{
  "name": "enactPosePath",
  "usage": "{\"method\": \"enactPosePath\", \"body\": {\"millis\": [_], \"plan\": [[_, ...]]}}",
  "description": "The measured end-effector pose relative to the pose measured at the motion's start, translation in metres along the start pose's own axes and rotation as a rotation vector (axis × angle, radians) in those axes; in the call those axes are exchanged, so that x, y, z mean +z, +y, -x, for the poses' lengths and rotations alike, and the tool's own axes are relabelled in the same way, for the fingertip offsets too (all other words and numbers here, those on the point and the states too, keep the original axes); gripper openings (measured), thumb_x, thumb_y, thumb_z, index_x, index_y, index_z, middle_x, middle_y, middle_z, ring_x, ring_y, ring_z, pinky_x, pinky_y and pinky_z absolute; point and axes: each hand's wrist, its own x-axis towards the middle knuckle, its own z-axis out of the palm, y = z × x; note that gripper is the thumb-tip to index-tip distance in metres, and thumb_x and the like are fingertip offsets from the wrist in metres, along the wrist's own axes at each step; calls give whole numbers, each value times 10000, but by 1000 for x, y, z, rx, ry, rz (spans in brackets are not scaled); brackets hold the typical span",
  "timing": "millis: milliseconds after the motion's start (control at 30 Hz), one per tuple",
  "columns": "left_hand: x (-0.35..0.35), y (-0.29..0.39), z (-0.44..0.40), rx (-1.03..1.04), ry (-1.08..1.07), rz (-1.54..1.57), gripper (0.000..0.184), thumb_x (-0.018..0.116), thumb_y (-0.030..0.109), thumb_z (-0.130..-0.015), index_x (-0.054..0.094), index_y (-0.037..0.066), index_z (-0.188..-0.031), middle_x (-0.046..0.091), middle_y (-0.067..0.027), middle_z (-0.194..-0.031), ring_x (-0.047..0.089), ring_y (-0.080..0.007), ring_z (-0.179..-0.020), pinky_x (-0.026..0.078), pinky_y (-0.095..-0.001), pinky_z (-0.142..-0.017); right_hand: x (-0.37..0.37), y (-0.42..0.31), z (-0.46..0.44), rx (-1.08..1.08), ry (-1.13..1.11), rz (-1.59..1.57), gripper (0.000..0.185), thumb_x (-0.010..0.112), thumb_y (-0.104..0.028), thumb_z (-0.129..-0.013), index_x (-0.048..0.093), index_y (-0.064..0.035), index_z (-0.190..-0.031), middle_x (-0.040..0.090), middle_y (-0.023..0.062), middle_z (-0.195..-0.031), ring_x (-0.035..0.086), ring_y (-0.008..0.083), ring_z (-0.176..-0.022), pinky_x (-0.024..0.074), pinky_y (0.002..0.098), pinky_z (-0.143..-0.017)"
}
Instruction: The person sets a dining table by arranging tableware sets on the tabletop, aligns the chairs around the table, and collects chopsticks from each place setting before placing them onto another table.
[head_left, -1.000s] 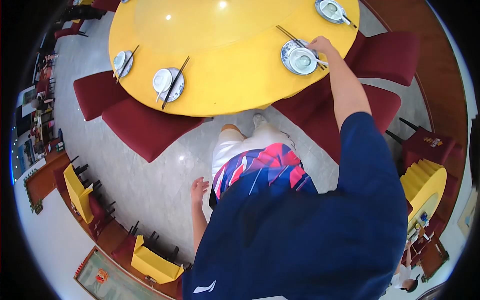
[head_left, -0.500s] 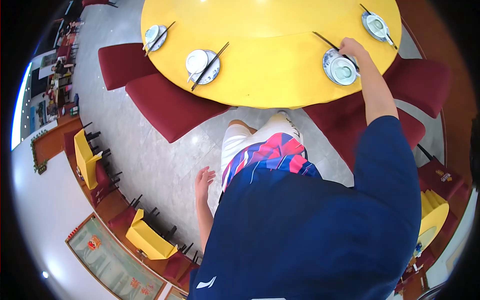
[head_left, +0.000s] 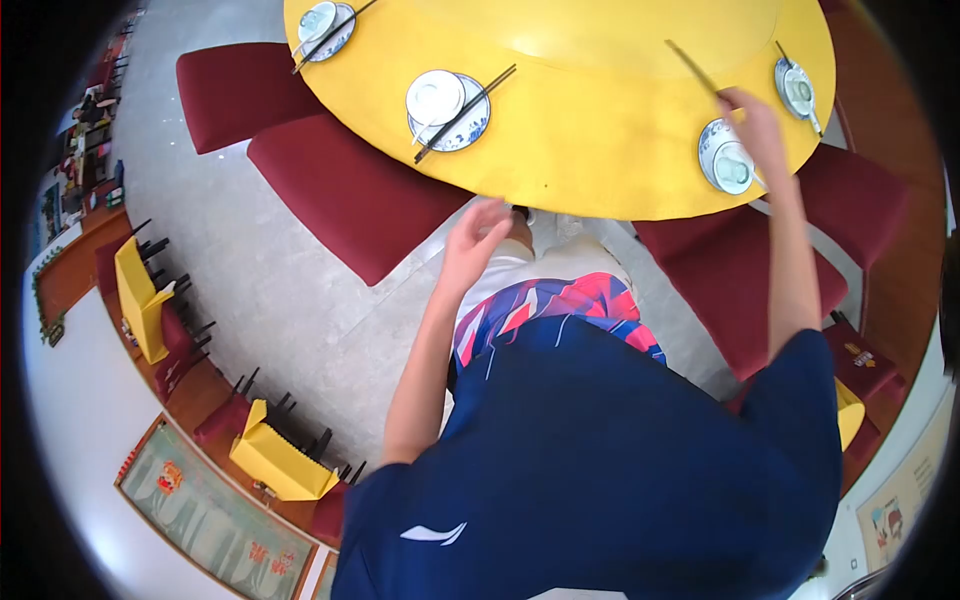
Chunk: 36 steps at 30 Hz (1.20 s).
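My right hand (head_left: 757,130) is closed on dark chopsticks (head_left: 691,66), which point up and left over the yellow tablecloth. Just below this hand lies a blue-and-white plate (head_left: 709,150) with a white bowl holding a pale glass (head_left: 735,174), partly hidden by my fingers and wrist. My left hand (head_left: 474,245) hangs in front of the table edge, holding nothing, with thumb and fingers apart. Above it on the table is another patterned plate (head_left: 478,119) with a white bowl (head_left: 436,97), a spoon and a pair of chopsticks (head_left: 465,113) lying across it.
The round table (head_left: 590,150) carries more settings at the far left (head_left: 325,30) and far right (head_left: 796,88). Dark red chairs (head_left: 360,195) stand at its left, and others (head_left: 745,280) at its right. Yellow-covered tables (head_left: 282,460) line the left wall.
My right hand has lifted the chopsticks off the plate, away from the bowl. My left hand has risen from beside my body toward the table edge. The view has shifted slightly.
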Motion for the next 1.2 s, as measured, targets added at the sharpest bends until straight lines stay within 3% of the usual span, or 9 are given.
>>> {"method": "enactPosePath", "body": {"millis": [133, 200, 333, 467, 600, 733, 867, 1033, 1200], "plan": [[36, 43, -65, 92, -36, 228, 368, 576, 204, -960, 533, -2, -1263, 639, -133, -1132, 619, -172, -1014, 489, -291, -856, 79, -172, 27, 265, -213, -696, 204, 683, -170, -862, 668, 8, -960, 684, 62, -787, 644, 107, -711, 517, 269, -675], [28, 51, -83, 46, -94, 303, 356, 519, 215, -994, 518, -9, -1271, 616, -147, -1193, 611, -185, -1057, 478, -298, -883, 117, -231, 37, 413, -257, -976, 184, 671, -149, -865, 663, 26, -923, 680, 69, -784, 641, 119, -709, 510, 267, -644], [3, 38, -91, -179, -80, 518, 282, 462, 248, -1016, 572, -2, -1084, 668, -125, -1005, 644, -160, -880, 510, -268, -745, 174, -287, 45, 636, -290, -1198, 179, 668, -135, -867, 672, 40, -905, 680, 73, -766, 642, 127, -684, 516, 269, -627], [-21, 5, -80, -324, 164, 771, 237, 451, 242, -1023, 546, 40, -943, 594, -39, -748, 574, -112, -622, 450, -232, -522, 162, -293, 18, 644, -632, -1020, 243, 712, -219, -848, 706, 24, -837, 659, 55, -665, 624, 123, -584, 501, 272, -552], [-45, -5, -66, -338, 242, 924, 210, 472, 232, -1013, 542, 55, -923, 430, 28, -591, 374, -50, -456, 262, -220, -397, 206, -233, -34, 720, -273, -642, 397, 754, -362, -812, 702, 29, -856, 634, 53, -658, 565, 105, -523, 444, 262, -458], [-66, 20, -64, -370, 159, 935, 185, 516, 204, -981, 576, 32, -948, 269, 78, -502, 223, -30, -403, 168, -233, -383, 259, -224, -78, 860, -320, -864, 423, 759, -374, -812, 687, 39, -871, 590, 46, -645, 478, 98, -461, 371, 248, -403], [-78, 19, -70, -392, 124, 893, 223, 525, 194, -971, 612, 2, -1043, 257, 81, -501, 225, -25, -400, 169, -236, -383, 291, -235, -103, 957, -219, -978, 392, 770, -350, -810, 664, 26, -836, 544, 30, -627, 421, 87, -448, 317, 238, -378], [-68, 25, -75, -501, 10, 762, 296, 499, 223, -979, 632, -13, -1098, 483, -1, -552, 290, -41, -374, 232, -222, -367, 311, -225, -109, 944, -223, -1116, 340, 735, -350, -846, 623, -32, -807, 554, 13, -690, 447, 73, -499, 285, 231, -391], [-41, 21, -74, -487, -84, 636, 346, 426, 281, -1016, 629, 11, -1093, 540, -43, -579, 350, -57, -390, 296, -216, -391, 300, -230, -103, 962, -235, -1080, 365, 669, -402, -884, 662, -37, -894, 637, 42, -765, 553, 105, -579, 397, 237, -471]]}}
